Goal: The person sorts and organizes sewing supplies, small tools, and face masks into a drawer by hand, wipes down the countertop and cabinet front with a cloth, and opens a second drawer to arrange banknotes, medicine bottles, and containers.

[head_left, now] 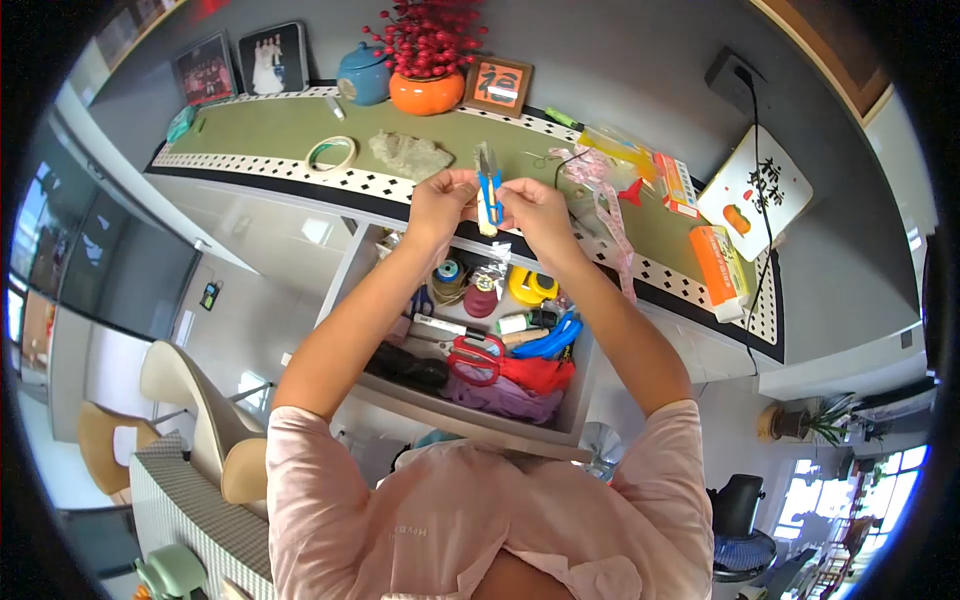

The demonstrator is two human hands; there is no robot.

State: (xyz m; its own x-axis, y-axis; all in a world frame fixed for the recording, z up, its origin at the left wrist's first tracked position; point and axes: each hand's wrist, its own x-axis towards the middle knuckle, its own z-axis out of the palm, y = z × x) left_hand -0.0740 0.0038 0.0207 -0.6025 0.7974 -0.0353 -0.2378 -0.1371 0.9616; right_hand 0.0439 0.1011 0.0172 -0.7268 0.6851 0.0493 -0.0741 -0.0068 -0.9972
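Above the front edge of the green desk mat (270,130), both my hands meet at small blue-handled scissors (491,190) whose blades point away from me. My left hand (443,205) has its fingers pinched at the left side of the scissors and a small pale item (487,215) under them. On the right side, my right hand (537,212) is closed on the blue handle. Below my hands an open drawer (480,418) holds red-handled scissors (476,360), a yellow tape measure (532,286), a marker (450,327) and thread spools.
A tape roll (330,154), a crumpled plastic bag (410,153), a pink measuring tape (612,225) and an orange box (716,268) lie on the desk. Behind stand an orange vase (427,94), a blue jar (363,76) and frames. A black cable hangs at the right.
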